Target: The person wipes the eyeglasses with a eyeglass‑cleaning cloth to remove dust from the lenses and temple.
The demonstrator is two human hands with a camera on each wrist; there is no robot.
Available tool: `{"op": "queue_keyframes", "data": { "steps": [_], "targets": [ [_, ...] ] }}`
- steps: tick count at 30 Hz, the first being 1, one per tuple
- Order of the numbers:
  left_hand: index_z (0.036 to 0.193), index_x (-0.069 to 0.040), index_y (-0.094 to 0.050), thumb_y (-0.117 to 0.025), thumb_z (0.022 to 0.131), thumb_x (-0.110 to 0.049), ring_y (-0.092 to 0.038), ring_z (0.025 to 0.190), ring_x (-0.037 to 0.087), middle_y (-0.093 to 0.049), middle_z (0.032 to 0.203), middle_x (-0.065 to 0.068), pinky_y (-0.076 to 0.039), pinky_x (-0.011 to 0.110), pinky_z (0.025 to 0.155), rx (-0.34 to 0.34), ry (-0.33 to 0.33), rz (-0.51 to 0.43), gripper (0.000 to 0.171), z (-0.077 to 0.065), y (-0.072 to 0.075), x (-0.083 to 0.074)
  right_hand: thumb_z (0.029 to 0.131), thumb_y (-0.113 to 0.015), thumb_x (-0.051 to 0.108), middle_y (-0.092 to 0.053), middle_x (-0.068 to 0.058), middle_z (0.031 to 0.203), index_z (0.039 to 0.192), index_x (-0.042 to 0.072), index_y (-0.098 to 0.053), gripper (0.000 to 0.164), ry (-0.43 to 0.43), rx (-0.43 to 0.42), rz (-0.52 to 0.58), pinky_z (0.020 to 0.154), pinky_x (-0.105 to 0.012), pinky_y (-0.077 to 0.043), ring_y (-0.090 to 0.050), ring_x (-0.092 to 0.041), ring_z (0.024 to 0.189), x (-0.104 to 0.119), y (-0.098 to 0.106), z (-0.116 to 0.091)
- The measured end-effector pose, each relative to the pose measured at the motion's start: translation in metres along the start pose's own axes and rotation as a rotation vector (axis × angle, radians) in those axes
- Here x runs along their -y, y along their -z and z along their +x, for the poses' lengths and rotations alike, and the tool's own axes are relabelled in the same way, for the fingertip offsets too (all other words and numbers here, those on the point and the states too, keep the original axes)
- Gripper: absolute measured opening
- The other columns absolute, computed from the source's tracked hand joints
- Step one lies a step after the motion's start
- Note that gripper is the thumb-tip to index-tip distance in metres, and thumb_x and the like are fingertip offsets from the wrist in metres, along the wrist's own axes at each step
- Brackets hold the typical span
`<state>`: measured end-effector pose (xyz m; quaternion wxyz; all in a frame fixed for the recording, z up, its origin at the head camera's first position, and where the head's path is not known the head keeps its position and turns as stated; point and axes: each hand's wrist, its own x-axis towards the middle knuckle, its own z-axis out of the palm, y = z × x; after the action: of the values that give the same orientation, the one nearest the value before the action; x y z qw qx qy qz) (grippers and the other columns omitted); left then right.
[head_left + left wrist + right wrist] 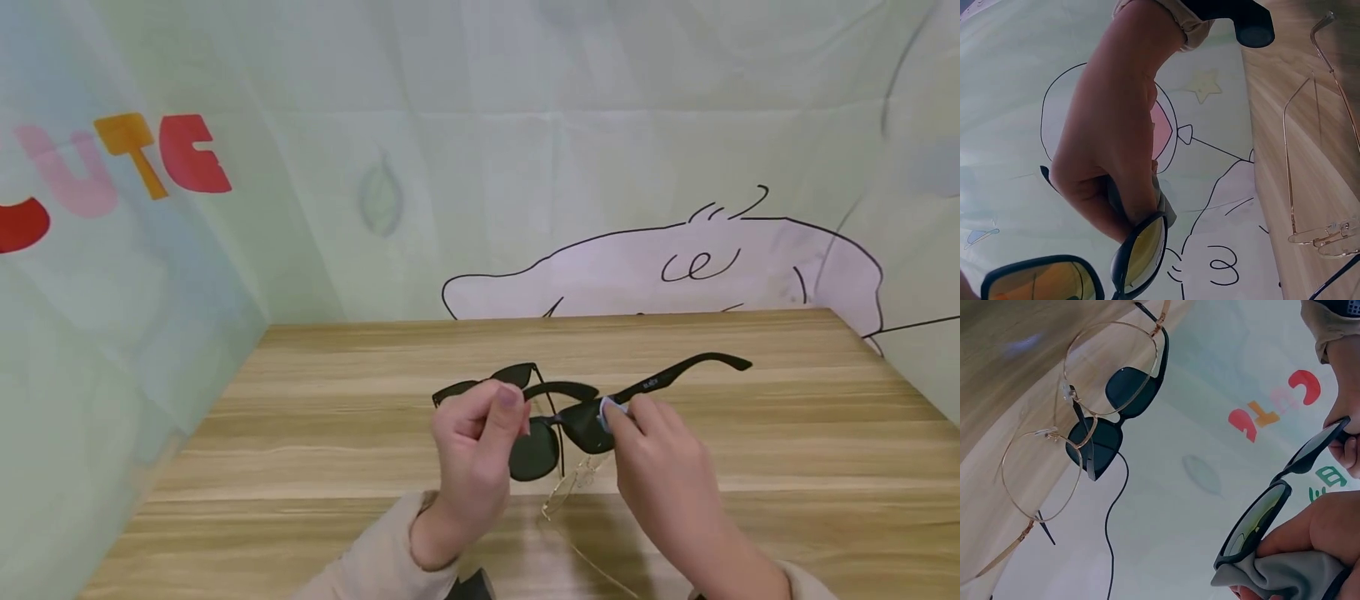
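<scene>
A pair of black sunglasses (583,427) is held in the air between both hands. My left hand (476,446) grips it at its left end, fingers curled in, beside the folded-out temple. On the other end, my right hand (667,467) pinches a grey cloth (1300,575) round the right lens, with the fingers on both sides. The right temple sticks out past the right hand. In the left wrist view, the right hand covers much of the cloth.
A second pair of black sunglasses (514,375) lies on the wooden table (300,450) behind the left hand. Gold wire-framed glasses (1290,194) rest closer in, beneath the held pair. A printed curtain (480,167) hangs behind and to the left.
</scene>
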<state>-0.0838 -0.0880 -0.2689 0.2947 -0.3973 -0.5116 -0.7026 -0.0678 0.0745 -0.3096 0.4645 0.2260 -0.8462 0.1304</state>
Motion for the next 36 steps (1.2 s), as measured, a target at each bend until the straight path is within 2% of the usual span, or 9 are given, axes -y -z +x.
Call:
{"op": "queue_keyframes", "data": {
  "steps": [7, 13, 16, 18, 20, 22, 26, 32, 36],
  "targets": [
    [0.060, 0.000, -0.045, -0.046, 0.099, -0.015, -0.036, 0.044, 0.017, -0.041, 0.051, 0.010, -0.032, 0.025, 0.040, 0.009, -0.022, 0.054, 0.042, -0.002, 0.002, -0.005, 0.072, -0.055, -0.010, -0.047, -0.012, 0.075, 0.086, -0.007, -0.065, 0.017, 0.033, 0.039, -0.018, 0.037, -0.032, -0.040, -0.043, -0.026, 0.059, 0.003, -0.001, 0.001],
    [0.060, 0.002, -0.045, -0.046, 0.099, -0.013, -0.035, 0.043, 0.019, -0.039, 0.050, 0.011, -0.034, 0.028, 0.041, -0.037, -0.048, 0.049, 0.041, 0.000, 0.002, -0.005, 0.081, -0.042, -0.007, -0.045, -0.011, 0.073, 0.086, -0.009, -0.065, 0.023, 0.054, 0.063, 0.015, 0.044, -0.031, -0.043, -0.039, -0.022, 0.057, 0.001, 0.000, 0.004],
    [0.061, 0.003, -0.045, -0.046, 0.099, -0.011, -0.036, 0.043, 0.019, -0.039, 0.050, 0.011, -0.035, 0.028, 0.042, -0.062, -0.077, 0.048, 0.040, 0.002, 0.002, -0.004, 0.080, -0.050, -0.009, -0.045, -0.008, 0.073, 0.086, -0.008, -0.066, 0.017, 0.048, 0.092, 0.081, 0.048, -0.028, -0.044, -0.038, -0.018, 0.058, -0.001, 0.001, 0.007],
    [0.061, 0.003, -0.045, -0.046, 0.098, -0.010, -0.035, 0.043, 0.018, -0.039, 0.050, 0.011, -0.035, 0.027, 0.041, -0.062, -0.093, 0.042, 0.040, 0.003, 0.001, -0.004, 0.074, -0.059, -0.012, -0.045, -0.006, 0.074, 0.085, -0.007, -0.066, 0.014, 0.034, 0.110, 0.117, 0.049, -0.027, -0.043, -0.039, -0.016, 0.059, -0.002, 0.002, 0.009],
    [0.061, 0.003, -0.046, -0.046, 0.098, -0.011, -0.036, 0.043, 0.018, -0.039, 0.050, 0.010, -0.035, 0.026, 0.041, -0.057, -0.107, 0.045, 0.040, 0.005, 0.000, -0.003, 0.068, -0.063, -0.015, -0.045, -0.004, 0.075, 0.084, -0.005, -0.066, 0.019, 0.024, 0.128, 0.148, 0.050, -0.026, -0.044, -0.040, -0.015, 0.060, -0.004, 0.003, 0.010],
    [0.062, 0.003, -0.047, -0.046, 0.099, -0.011, -0.037, 0.043, 0.018, -0.040, 0.050, 0.010, -0.035, 0.026, 0.041, -0.050, -0.114, 0.049, 0.040, 0.005, -0.001, -0.002, 0.069, -0.062, -0.015, -0.045, -0.003, 0.075, 0.084, -0.004, -0.066, 0.018, 0.020, 0.133, 0.170, 0.050, -0.024, -0.043, -0.040, -0.013, 0.060, -0.005, 0.004, 0.010],
    [0.061, 0.003, -0.045, -0.046, 0.098, -0.010, -0.036, 0.044, 0.018, -0.039, 0.050, 0.011, -0.036, 0.027, 0.042, -0.063, -0.095, 0.031, 0.040, 0.004, -0.002, -0.001, 0.070, -0.061, -0.013, -0.047, 0.000, 0.076, 0.087, -0.002, -0.069, 0.022, 0.023, 0.132, 0.229, 0.052, -0.021, -0.040, -0.041, -0.010, 0.062, -0.004, 0.005, 0.010],
    [0.061, 0.004, -0.045, -0.046, 0.098, -0.008, -0.037, 0.045, 0.020, -0.039, 0.051, 0.012, -0.035, 0.030, 0.043, -0.082, -0.067, 0.000, 0.039, 0.002, -0.004, 0.001, 0.068, -0.068, -0.015, -0.053, 0.004, 0.080, 0.094, -0.002, -0.071, 0.029, 0.008, 0.111, 0.362, 0.059, -0.014, -0.039, -0.044, -0.007, 0.067, 0.000, 0.005, 0.010],
    [0.059, 0.004, -0.043, -0.046, 0.098, -0.007, -0.034, 0.046, 0.020, -0.038, 0.051, 0.013, -0.035, 0.031, 0.044, -0.104, -0.040, -0.025, 0.040, -0.001, -0.005, 0.001, 0.070, -0.068, -0.011, -0.053, 0.005, 0.079, 0.096, -0.002, -0.071, 0.027, -0.001, 0.107, 0.405, 0.057, -0.012, -0.036, -0.042, -0.005, 0.065, 0.000, 0.005, 0.008]
  ]
}}
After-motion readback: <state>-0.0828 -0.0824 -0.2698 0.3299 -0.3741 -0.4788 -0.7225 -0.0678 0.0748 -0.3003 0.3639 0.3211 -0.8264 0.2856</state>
